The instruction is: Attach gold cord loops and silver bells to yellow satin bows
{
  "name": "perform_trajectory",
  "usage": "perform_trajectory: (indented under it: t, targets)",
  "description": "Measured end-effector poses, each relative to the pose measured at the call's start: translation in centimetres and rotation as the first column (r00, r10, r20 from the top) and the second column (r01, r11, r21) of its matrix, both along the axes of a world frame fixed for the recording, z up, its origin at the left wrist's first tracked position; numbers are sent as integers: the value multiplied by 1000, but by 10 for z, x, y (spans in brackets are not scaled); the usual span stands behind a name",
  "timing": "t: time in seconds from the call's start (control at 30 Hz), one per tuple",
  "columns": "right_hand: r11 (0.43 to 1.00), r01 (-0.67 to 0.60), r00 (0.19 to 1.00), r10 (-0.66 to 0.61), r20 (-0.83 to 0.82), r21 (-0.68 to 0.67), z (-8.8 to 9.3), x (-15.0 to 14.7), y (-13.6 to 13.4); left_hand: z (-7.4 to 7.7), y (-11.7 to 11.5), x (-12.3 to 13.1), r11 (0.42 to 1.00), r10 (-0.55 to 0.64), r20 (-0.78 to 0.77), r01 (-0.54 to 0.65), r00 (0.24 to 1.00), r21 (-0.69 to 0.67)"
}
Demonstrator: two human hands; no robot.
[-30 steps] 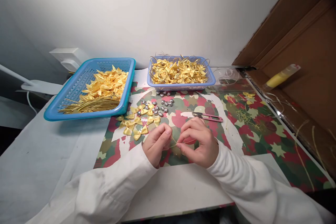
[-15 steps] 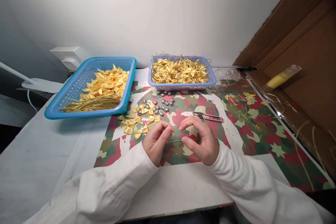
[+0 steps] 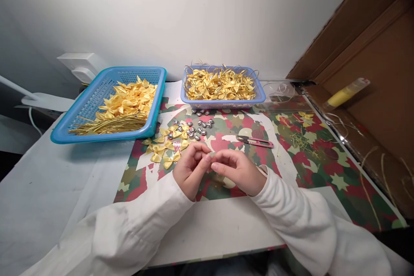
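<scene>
My left hand and my right hand meet fingertip to fingertip above the patterned paper. Both are closed in a pinch, and whatever lies between the fingers is too small or too hidden to name. Several yellow ribbon bows lie loose just left of my left hand. Beyond the hands is a scatter of silver jingle bells. Pink-handled thread snips rest on the paper past my right hand.
At the back left stands a blue basket with yellow bows and gold cords. A second basket at the back holds bows with cords. Cardboard walls the right side, near a yellow-filled tube. Thread scraps lie on the right.
My right hand has moved left and its fingers have closed, now meeting the left fingertips. Before, the right thumb and fingers were apart. The view has shifted slightly.
</scene>
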State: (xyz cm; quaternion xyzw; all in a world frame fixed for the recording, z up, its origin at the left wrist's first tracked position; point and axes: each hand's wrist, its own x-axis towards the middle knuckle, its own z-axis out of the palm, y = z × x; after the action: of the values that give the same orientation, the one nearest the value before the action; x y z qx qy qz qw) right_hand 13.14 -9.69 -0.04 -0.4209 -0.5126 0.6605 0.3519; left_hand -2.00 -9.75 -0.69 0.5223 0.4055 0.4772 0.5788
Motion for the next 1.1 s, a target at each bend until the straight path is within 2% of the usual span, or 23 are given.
perform_trajectory:
  t: [0.23,0.4,0.87,1.1]
  targets:
    - [966,-52,980,1,-197,-255,1,-1,6,-1,1,0,1000,-18,-2,18,1000,2]
    - [921,-90,969,-7,-245,-379,2,0,7,-5,1,-1,998,64,-61,-65,996,-3]
    - [897,-62,978,-33,-206,-439,5,2,6,-3,5,-1,982,190,-77,-191,979,-9]
    - [898,-66,977,-30,-210,-436,4,3,6,-5,9,-2,962,268,-68,-264,961,70]
